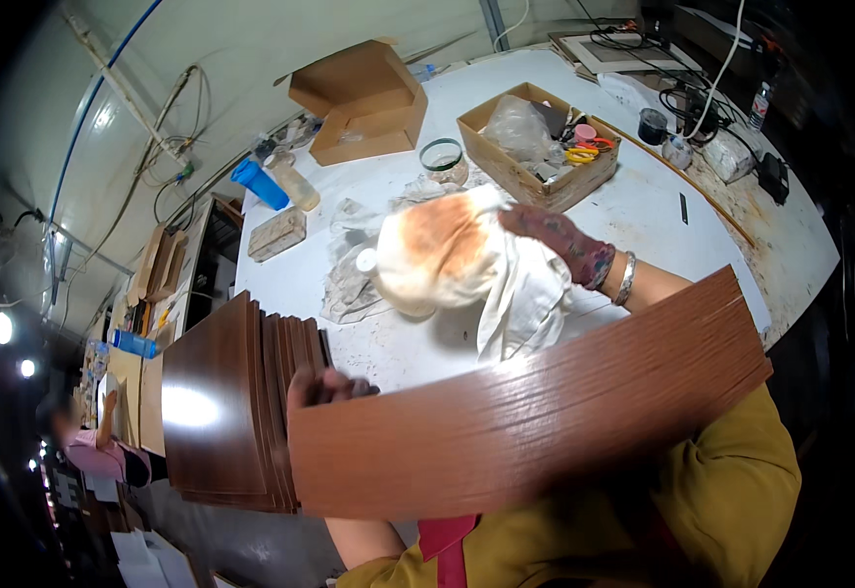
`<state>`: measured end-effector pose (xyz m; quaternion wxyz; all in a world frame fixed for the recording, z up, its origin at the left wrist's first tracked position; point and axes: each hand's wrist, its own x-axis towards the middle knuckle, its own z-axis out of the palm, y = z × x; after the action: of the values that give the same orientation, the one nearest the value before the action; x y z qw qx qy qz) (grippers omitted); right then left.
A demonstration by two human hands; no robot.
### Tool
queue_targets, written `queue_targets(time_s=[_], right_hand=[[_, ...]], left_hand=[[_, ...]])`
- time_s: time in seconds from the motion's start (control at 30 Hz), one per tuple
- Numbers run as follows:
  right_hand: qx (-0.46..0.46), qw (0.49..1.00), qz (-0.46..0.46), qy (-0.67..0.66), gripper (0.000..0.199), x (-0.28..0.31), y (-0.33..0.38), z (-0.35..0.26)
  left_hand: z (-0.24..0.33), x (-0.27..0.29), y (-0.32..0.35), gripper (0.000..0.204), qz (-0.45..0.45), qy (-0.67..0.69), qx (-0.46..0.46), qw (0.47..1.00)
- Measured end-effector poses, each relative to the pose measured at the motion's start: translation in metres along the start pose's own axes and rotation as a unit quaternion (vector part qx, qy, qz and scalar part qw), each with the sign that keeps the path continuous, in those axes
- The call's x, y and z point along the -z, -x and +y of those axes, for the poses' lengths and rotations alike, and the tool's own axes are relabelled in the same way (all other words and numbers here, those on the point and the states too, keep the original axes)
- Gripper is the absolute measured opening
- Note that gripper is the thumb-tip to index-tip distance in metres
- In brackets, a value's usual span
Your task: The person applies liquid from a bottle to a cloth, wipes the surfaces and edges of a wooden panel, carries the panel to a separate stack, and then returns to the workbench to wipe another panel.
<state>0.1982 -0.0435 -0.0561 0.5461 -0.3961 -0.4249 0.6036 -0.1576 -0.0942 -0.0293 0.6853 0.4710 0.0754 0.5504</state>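
A long reddish-brown wood-grain board (525, 412) lies tilted across the front of my body. My left hand (327, 386) grips it near its left end, fingers curled at the upper edge; part of the hand is behind the board. Beyond the board, my right hand (566, 243), in a dark patterned glove, holds a bunched white cloth (525, 299). A large rusty-brown stain marks the cloth's raised side. The cloth is over the table, apart from the board. Beside my left hand stands a stack of glossy dark-brown panels (214, 397).
The white table (643, 211) bears an open cardboard box (373, 108), a cardboard tray (525, 186) of scissors and plastic, a glass jar (444, 162), a blue bottle (261, 184) and a dusty block (277, 233). Cables lie far right. Another person (104, 446) is at far left.
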Motion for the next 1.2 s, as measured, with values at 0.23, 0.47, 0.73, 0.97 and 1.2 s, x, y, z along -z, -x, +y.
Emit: queue_targets(time_s=[0.23,0.47,0.73,0.97,1.2], right_hand=[[0.013,0.989,-0.142,-0.047,0.061,0.019,-0.007,0.032],[-0.015,0.987,-0.132,0.094,0.077,0.002,-0.011,0.011],[0.136,0.95,-0.083,0.27,0.092,-0.016,0.001,-0.032],[0.033,0.915,-0.111,0.386,0.075,-0.018,0.004,-0.016],[0.012,0.965,-0.104,-0.242,0.038,0.013,-0.017,-0.001]], left_hand=[[-0.08,0.065,-0.104,0.059,0.027,-0.309,0.307,0.9],[-0.053,0.036,-0.131,0.039,0.092,-0.234,0.09,0.964],[-0.013,-0.028,-0.151,0.021,-0.198,-0.522,0.051,0.828],[-0.011,-0.079,-0.166,0.036,-0.334,-0.741,-0.008,0.582],[-0.003,-0.082,-0.141,0.044,-0.478,-0.516,0.313,0.638]])
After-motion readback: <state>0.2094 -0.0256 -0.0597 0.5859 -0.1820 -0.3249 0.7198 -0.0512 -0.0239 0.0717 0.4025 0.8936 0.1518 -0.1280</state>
